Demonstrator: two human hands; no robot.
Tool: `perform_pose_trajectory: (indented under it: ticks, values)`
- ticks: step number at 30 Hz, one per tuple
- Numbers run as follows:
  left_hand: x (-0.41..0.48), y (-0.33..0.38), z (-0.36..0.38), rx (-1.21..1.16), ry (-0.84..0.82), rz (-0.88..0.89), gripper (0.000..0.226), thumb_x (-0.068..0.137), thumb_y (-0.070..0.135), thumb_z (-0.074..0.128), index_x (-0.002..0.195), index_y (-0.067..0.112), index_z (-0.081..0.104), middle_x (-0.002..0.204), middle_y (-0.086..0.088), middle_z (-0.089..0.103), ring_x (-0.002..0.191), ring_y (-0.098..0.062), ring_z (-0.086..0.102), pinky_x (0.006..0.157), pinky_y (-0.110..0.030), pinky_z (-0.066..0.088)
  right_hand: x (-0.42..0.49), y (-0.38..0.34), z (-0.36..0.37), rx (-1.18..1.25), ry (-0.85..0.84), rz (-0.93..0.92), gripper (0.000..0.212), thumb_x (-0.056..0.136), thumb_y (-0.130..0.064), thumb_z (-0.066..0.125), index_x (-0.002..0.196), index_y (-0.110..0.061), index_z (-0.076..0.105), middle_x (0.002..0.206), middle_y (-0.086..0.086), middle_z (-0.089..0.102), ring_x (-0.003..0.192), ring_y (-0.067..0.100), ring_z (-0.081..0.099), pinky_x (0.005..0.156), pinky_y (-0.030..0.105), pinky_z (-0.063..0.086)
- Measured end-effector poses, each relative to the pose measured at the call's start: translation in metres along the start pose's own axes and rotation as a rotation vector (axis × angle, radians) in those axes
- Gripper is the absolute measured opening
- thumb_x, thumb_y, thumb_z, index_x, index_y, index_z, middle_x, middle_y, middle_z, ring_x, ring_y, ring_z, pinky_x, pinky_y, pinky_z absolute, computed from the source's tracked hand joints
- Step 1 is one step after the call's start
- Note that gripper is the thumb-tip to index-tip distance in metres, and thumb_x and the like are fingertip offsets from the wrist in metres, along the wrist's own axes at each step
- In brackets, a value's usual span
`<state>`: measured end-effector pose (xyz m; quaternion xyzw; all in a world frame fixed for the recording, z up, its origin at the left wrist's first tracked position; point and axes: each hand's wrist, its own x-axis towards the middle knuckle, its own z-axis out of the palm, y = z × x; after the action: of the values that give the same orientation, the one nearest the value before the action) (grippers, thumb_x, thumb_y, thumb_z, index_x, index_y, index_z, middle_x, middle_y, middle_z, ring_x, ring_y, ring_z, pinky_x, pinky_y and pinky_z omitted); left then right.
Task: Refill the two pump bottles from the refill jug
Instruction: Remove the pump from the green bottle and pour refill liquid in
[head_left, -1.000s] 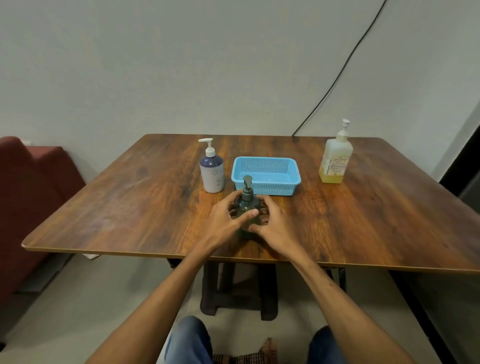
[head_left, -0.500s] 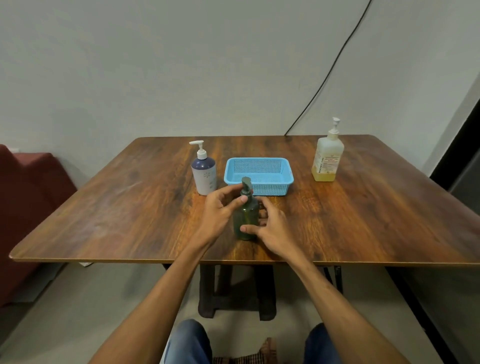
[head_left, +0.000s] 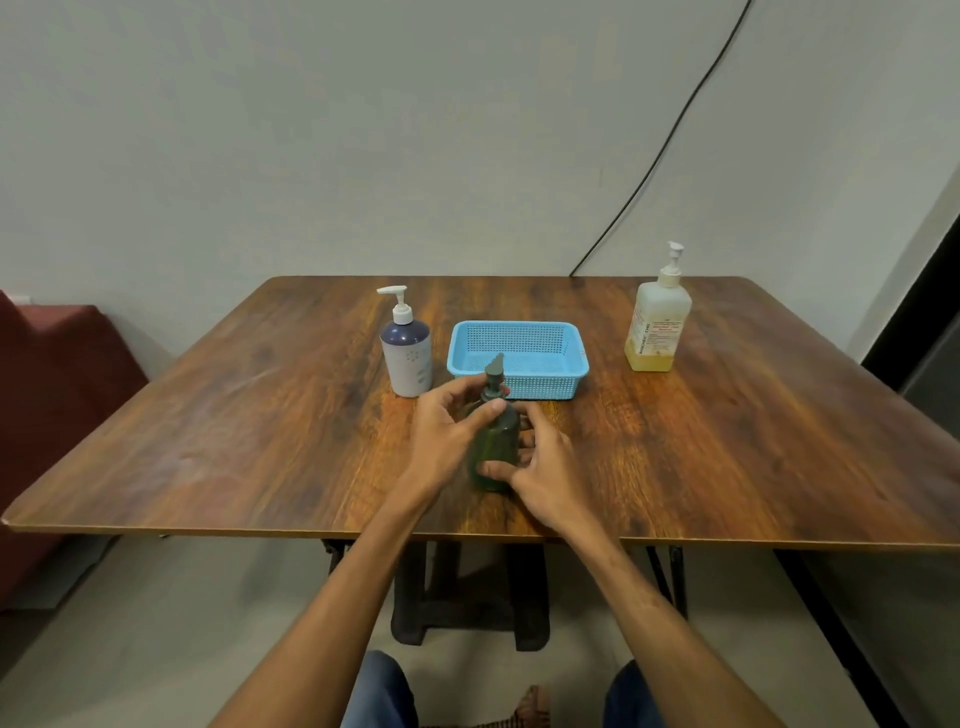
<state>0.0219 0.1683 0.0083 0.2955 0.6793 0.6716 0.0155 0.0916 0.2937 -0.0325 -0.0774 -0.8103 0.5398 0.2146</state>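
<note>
Green pump bottle (head_left: 493, 447) stands upright near the front of the table (head_left: 234, 415), gripped by both hands.

The right hand (head_left: 540, 467) clamps the lower body to steady it, while the left hand (head_left: 449, 431) closes around the neck below the pump, probably to unscrew the top for refilling. Behind sit a blue basket (head_left: 519, 358), a white-and-blue pump bottle (head_left: 408, 358) and, far right, a yellow-liquid bottle (head_left: 657, 327). Fingers hide the collar, so whether it is loosened is unclear.
</note>
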Motion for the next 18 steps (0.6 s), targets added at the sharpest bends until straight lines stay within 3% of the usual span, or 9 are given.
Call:
perform_pose_trajectory:
  ticks: [2, 4, 7, 9, 12, 15, 18]
  values:
    - [0.002, 0.002, 0.004, 0.035, 0.073, -0.008, 0.043, 0.076, 0.025, 0.085, 0.114, 0.012, 0.069, 0.112, -0.002, 0.073, 0.109, -0.018, 0.069, 0.096, -0.046, 0.056, -0.001, -0.001, -0.001, -0.011, 0.006, -0.006, 0.069, 0.074, -0.009, 0.086, 0.123, -0.039, 0.048, 0.124, -0.015, 0.059, 0.113, 0.008, 0.062, 0.085, 0.022, 0.057]
    - [0.003, 0.004, 0.008, 0.05, 0.031, -0.018, 0.056, 0.072, 0.036, 0.087, 0.12, 0.017, 0.065, 0.118, 0.003, 0.071, 0.114, -0.015, 0.066, 0.097, -0.04, 0.056, -0.002, 0.0, -0.001, -0.031, 0.016, -0.008, 0.068, 0.076, -0.007, 0.084, 0.124, -0.038, 0.047, 0.124, -0.015, 0.059, 0.112, 0.006, 0.06, 0.081, 0.016, 0.054]
    - [0.0, 0.005, 0.006, -0.028, -0.105, -0.041, 0.042, 0.092, 0.02, 0.069, 0.132, 0.013, 0.06, 0.127, 0.005, 0.067, 0.12, -0.008, 0.062, 0.098, -0.027, 0.053, -0.001, 0.002, 0.0, -0.016, 0.019, -0.013, 0.074, 0.075, -0.008, 0.085, 0.133, -0.033, 0.047, 0.127, -0.011, 0.06, 0.113, 0.008, 0.061, 0.086, 0.026, 0.059]
    - [-0.002, 0.0, 0.0, -0.055, -0.118, -0.012, 0.032, 0.098, 0.009, 0.059, 0.13, 0.006, 0.062, 0.126, -0.001, 0.069, 0.12, -0.012, 0.063, 0.099, -0.029, 0.053, 0.0, 0.002, 0.0, -0.002, 0.018, -0.01, 0.075, 0.073, -0.011, 0.087, 0.134, -0.032, 0.047, 0.127, -0.009, 0.061, 0.113, 0.01, 0.063, 0.087, 0.031, 0.06]
    - [-0.002, 0.0, -0.001, -0.049, -0.012, -0.004, 0.029, 0.091, 0.006, 0.068, 0.119, 0.009, 0.068, 0.115, -0.004, 0.073, 0.111, -0.016, 0.069, 0.098, -0.038, 0.056, 0.001, 0.001, 0.0, -0.002, 0.019, -0.008, 0.075, 0.072, -0.014, 0.088, 0.132, -0.033, 0.048, 0.126, -0.011, 0.061, 0.112, 0.009, 0.063, 0.086, 0.028, 0.059]
    - [0.002, 0.0, 0.004, -0.007, 0.084, -0.018, 0.043, 0.076, 0.021, 0.085, 0.115, 0.012, 0.069, 0.111, -0.002, 0.074, 0.107, -0.017, 0.07, 0.095, -0.044, 0.057, 0.0, 0.002, 0.0, 0.021, 0.022, 0.001, 0.074, 0.072, -0.011, 0.088, 0.13, -0.036, 0.048, 0.125, -0.014, 0.06, 0.113, 0.007, 0.062, 0.083, 0.018, 0.057]
    - [0.004, -0.001, 0.002, -0.026, -0.036, -0.079, 0.062, 0.078, 0.028, 0.084, 0.134, 0.017, 0.058, 0.129, 0.001, 0.067, 0.121, -0.012, 0.062, 0.102, -0.035, 0.053, 0.0, 0.002, 0.001, 0.001, 0.025, -0.008, 0.074, 0.074, -0.01, 0.086, 0.131, -0.037, 0.047, 0.125, -0.015, 0.059, 0.113, 0.005, 0.06, 0.081, 0.015, 0.056]
